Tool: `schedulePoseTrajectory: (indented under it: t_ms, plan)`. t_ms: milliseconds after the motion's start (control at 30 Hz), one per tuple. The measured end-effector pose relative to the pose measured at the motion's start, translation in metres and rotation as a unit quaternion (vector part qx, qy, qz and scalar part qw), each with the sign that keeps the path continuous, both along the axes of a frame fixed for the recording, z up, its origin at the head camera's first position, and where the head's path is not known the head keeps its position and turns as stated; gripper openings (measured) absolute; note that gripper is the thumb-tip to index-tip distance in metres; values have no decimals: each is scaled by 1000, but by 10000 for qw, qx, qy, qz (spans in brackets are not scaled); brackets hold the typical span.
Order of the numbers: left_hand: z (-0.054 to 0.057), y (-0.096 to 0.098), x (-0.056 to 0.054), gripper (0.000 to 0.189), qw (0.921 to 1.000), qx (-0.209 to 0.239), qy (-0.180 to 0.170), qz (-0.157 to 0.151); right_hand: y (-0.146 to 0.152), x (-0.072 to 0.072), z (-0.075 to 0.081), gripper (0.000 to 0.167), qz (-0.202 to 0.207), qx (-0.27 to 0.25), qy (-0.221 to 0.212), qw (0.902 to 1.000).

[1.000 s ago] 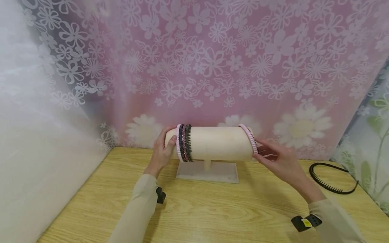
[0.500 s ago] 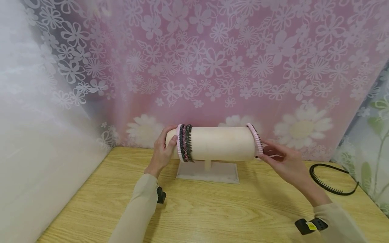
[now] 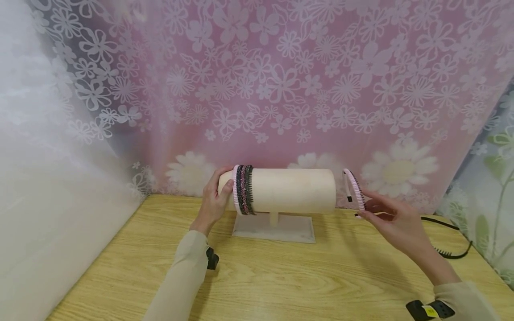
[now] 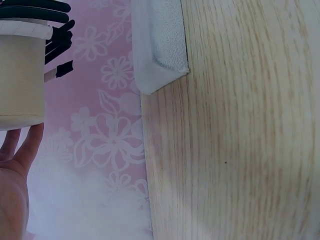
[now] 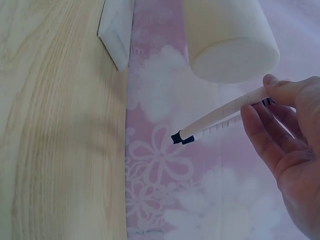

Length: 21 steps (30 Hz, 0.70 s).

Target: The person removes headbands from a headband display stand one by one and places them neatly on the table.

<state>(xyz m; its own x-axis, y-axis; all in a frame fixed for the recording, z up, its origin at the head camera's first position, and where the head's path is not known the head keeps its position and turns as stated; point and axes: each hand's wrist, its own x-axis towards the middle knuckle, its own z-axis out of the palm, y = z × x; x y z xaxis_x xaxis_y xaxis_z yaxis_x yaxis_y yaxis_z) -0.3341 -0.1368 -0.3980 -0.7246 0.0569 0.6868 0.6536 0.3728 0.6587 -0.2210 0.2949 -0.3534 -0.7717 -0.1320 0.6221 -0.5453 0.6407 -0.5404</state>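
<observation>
A cream cylindrical headband stand (image 3: 295, 189) stands mid-table on a pale flat base (image 3: 291, 229). My left hand (image 3: 214, 196) grips its left end, thumb in front and fingers behind. Beside that thumb, several headbands sit side by side on the roll: a pink one (image 3: 237, 189), then dark glittery ones (image 3: 246, 189) with comb teeth. My right hand (image 3: 395, 220) pinches a pink toothed headband (image 3: 355, 187) between thumb and fingers, off the right end of the roll. In the right wrist view this headband's black tips (image 5: 181, 138) hang below the roll's end.
A black toothed headband (image 3: 453, 255) lies on the wooden table (image 3: 257, 276) at the right, partly hidden behind my right forearm. A pink flowered curtain (image 3: 281, 89) closes off the back, with a whitish sheet (image 3: 60, 187) on the left side.
My right hand has moved right, drawing the pink headband off the roll's right end into the air. The left hand and the stand have stayed in place.
</observation>
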Motion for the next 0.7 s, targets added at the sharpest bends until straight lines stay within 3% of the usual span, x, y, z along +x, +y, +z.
schedulePoseTrajectory:
  t_ms: [367, 700]
  plan:
    - [-1, -1, 0, 41, 10000, 47, -12, -32, 17, 8, -9, 53, -249, 260, 27, 9993]
    - [1, 0, 0, 41, 9999, 71, -40, -81, 32, 16, -26, 44, -566, 494, -347, 9966]
